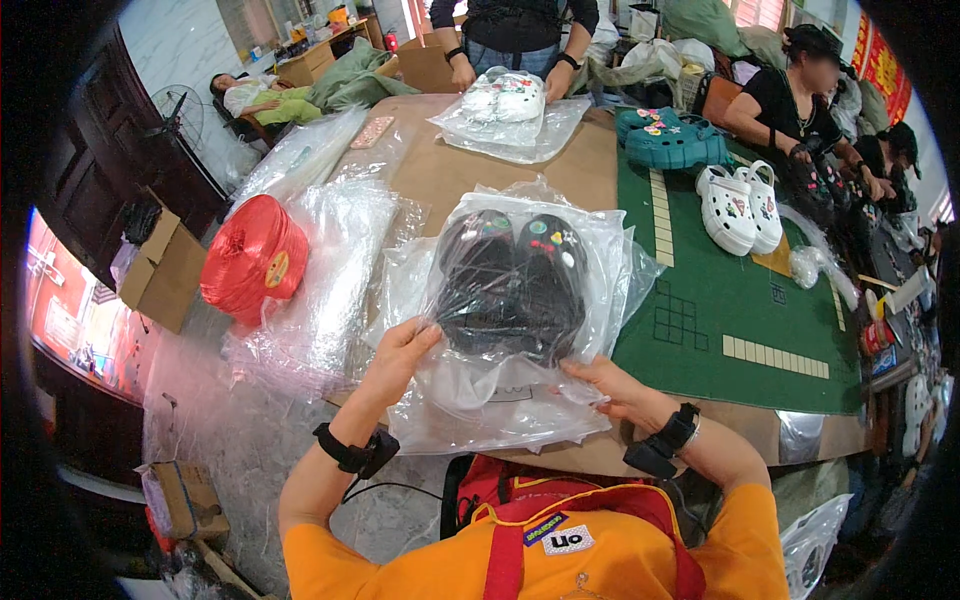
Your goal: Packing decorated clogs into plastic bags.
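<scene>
A pair of black clogs (512, 300) with colourful charms lies inside a clear plastic bag (470, 405) on the table in front of me. The toes point away from me. My left hand (404, 352) is closed on the bag's near left side, by the heels. On the other side my right hand (608, 386) pinches the bag's near right edge, its fingers partly hidden by the crumpled film. More clear bags seem to lie in a flat layer beneath the clogs.
Left of me sit a red twine roll (255, 258) and a pile of clear bags (320, 300). On the green mat (660, 370) are white clogs (738, 210) and teal clogs (672, 138). Across the table (425, 165), a person handles bagged white clogs (503, 97); others sit at right.
</scene>
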`<action>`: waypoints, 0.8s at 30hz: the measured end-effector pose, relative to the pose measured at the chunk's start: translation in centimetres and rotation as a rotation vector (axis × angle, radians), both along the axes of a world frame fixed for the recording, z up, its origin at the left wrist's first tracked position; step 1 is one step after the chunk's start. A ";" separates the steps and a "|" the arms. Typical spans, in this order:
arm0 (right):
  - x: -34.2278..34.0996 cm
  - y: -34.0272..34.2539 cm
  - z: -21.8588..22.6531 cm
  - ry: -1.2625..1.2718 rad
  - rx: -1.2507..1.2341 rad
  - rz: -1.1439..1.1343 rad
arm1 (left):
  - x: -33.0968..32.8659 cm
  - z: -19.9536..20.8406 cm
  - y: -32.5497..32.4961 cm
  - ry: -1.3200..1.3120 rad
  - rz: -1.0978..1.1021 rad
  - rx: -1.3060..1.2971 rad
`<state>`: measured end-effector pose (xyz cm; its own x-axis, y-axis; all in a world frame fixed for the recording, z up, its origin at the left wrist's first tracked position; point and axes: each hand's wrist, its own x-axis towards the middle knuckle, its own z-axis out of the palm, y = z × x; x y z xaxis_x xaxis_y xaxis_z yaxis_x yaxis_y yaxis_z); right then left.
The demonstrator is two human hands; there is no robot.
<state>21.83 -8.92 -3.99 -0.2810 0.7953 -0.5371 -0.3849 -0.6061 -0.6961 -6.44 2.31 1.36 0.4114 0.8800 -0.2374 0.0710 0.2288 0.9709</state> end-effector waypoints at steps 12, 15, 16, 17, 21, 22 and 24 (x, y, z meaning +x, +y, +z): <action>7.0 3.7 9.3 -0.032 0.440 -0.280 | 7.6 9.2 4.9 -0.140 -0.155 0.275; 9.1 5.7 10.0 -0.057 0.422 -0.356 | 10.7 8.7 7.3 -0.110 -0.155 0.342; 9.8 6.5 9.9 -0.059 0.425 -0.356 | 11.4 8.4 8.2 -0.139 -0.143 0.331; 10.3 7.4 9.4 -0.041 0.464 -0.365 | 11.7 6.4 10.6 -0.273 -0.128 0.142; 12.4 10.0 9.3 -0.071 0.451 -0.442 | 14.2 4.9 12.7 -0.313 -0.112 0.093; 13.0 10.9 9.0 -0.075 0.477 -0.424 | 14.8 4.8 13.0 -0.311 -0.108 0.091; 14.2 12.9 8.5 -0.074 0.502 -0.405 | 15.9 4.6 13.8 -0.358 -0.047 0.145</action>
